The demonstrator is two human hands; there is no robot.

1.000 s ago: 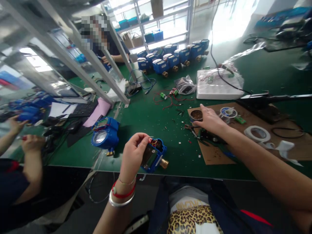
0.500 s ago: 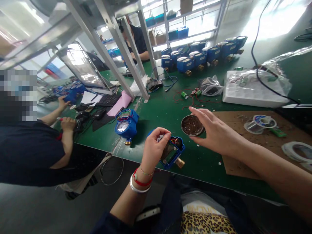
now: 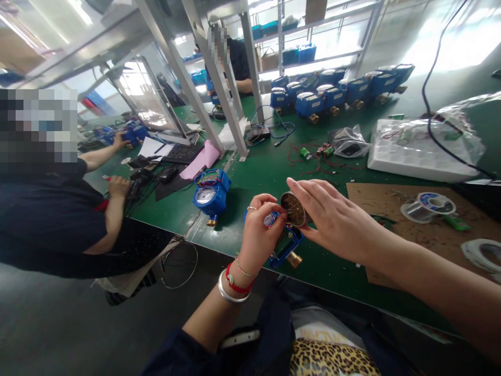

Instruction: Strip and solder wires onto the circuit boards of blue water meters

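**Round tin (image 3: 295, 210) tilted toward my left hand (image 3: 261, 227)**

My right hand (image 3: 334, 216) grasps the tin by its outer side; its open mouth faces left, with my left fingertips just at the rim. The left thumb and forefinger are pinched, but whether something thin is between them, I cannot tell. The blue meter (image 3: 299, 240) lies on the worktop (image 3: 250, 180), partly hidden behind the left hand, brass end (image 3: 294, 259) pointing rightward and toward me.

The head-worn camera faces forward and down. It looks over the smooth green tabletop (image 3: 254, 175) from close above.
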